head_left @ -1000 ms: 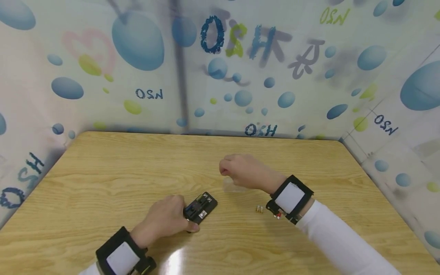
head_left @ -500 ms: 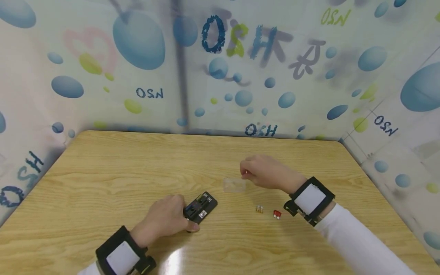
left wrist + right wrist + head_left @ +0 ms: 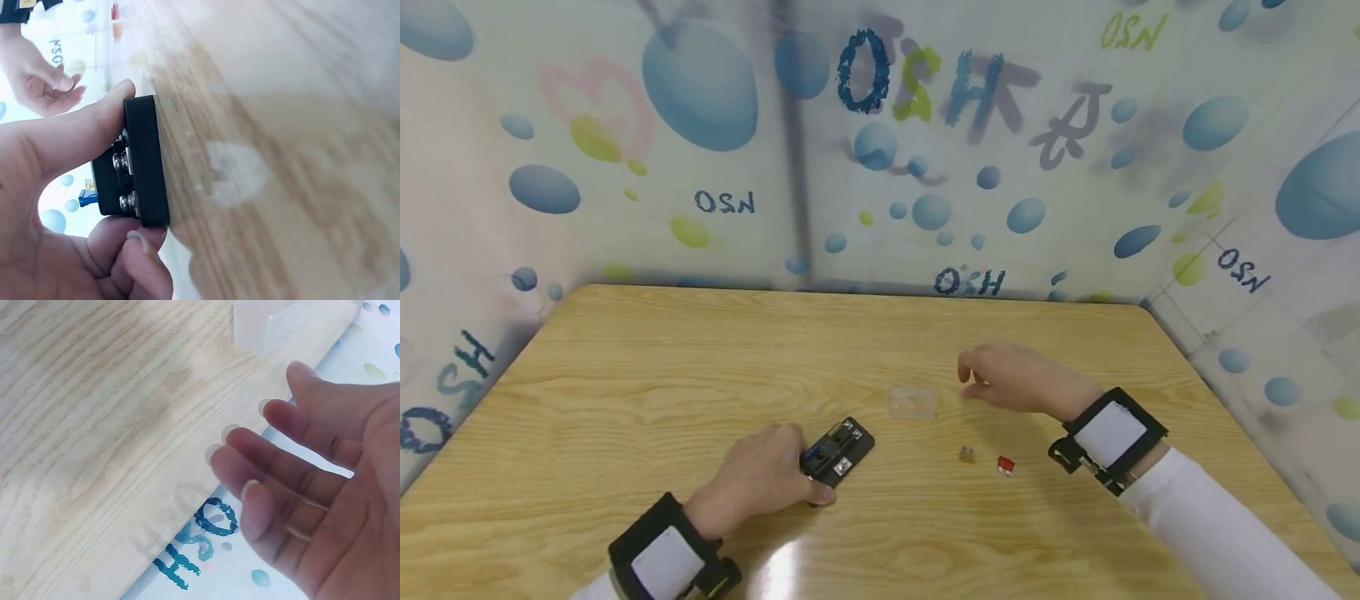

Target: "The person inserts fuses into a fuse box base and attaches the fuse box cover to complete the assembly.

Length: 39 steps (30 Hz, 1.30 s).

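On the table, my left hand [image 3: 763,471] grips a black fuse block [image 3: 842,450] by its sides, thumb on one and fingers on the other. Screw terminals show along the block in the left wrist view, where a blue blade fuse [image 3: 89,199] and a yellow one [image 3: 90,184] stick out of it. Held above the table to the right, my right hand [image 3: 1018,379] has loosely bent fingers with nothing between them. A small clear plastic box [image 3: 912,403] stands just left of it. Nearer me lie an orange blade fuse [image 3: 967,455] and a red blade fuse [image 3: 1006,466].
The wood-grain table [image 3: 700,358] ends at a printed backdrop [image 3: 820,150] behind and at both sides. Each wrist carries a black strap with a camera.
My right hand has moved right, away from the clear box, and its fingers have loosened. The red fuse and the box have come into full view. My left hand and the block stay put.
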Available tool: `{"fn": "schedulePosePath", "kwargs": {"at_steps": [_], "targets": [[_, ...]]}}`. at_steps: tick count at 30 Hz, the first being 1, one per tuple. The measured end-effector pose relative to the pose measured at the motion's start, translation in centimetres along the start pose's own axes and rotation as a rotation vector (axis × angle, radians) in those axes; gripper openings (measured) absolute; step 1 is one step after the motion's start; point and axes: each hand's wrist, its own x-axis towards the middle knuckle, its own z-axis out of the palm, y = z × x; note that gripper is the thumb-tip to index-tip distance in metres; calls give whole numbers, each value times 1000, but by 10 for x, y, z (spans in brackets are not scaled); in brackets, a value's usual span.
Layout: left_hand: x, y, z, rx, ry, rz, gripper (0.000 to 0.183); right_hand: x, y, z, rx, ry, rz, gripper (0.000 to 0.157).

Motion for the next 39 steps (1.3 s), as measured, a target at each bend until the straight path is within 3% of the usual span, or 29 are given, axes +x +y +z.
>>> {"fn": "schedulePosePath", "kwargs": {"at_steps": [7, 16, 24, 33, 39], "targets": [[1, 0, 0, -1, -1, 8, 50, -9, 4, 2, 34, -145, 112, 18], [0, 0, -1, 0, -2, 5, 51, -16, 2, 2, 59, -261, 209, 18], [0, -1, 0, 5, -4, 4, 51, -20, -3, 12, 198, -375, 285, 19], [0, -1, 0, 2, -4, 6, 51, -23, -8, 23, 239, -446, 312, 21], [0, -1, 0, 7, -4, 5, 51, -21, -10, 27, 205, -465, 276, 22]]}}
